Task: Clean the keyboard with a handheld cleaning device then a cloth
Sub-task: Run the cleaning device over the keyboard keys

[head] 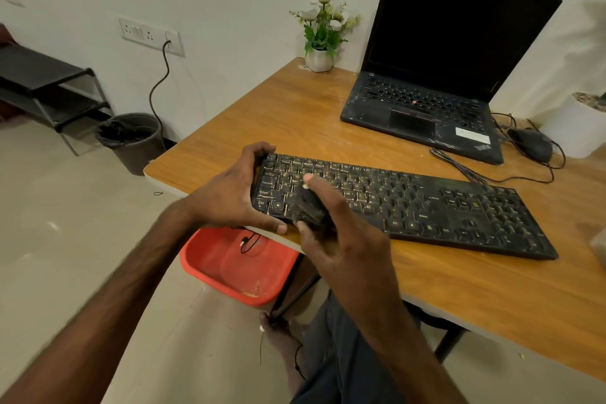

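A black, dusty keyboard lies across the wooden table, its left end jutting over the table's front-left edge. My left hand grips that left end, fingers over the top edge and thumb under the front. My right hand holds a small dark handheld cleaning device pressed on the lower-left keys, with the index finger stretched along its top. The device is mostly hidden by my fingers. No cloth is in view.
An open black laptop stands behind the keyboard, with a mouse and cables at its right. A flower pot sits at the table's back corner. A red tub lies on the floor under the keyboard's left end; a dark bin stands by the wall.
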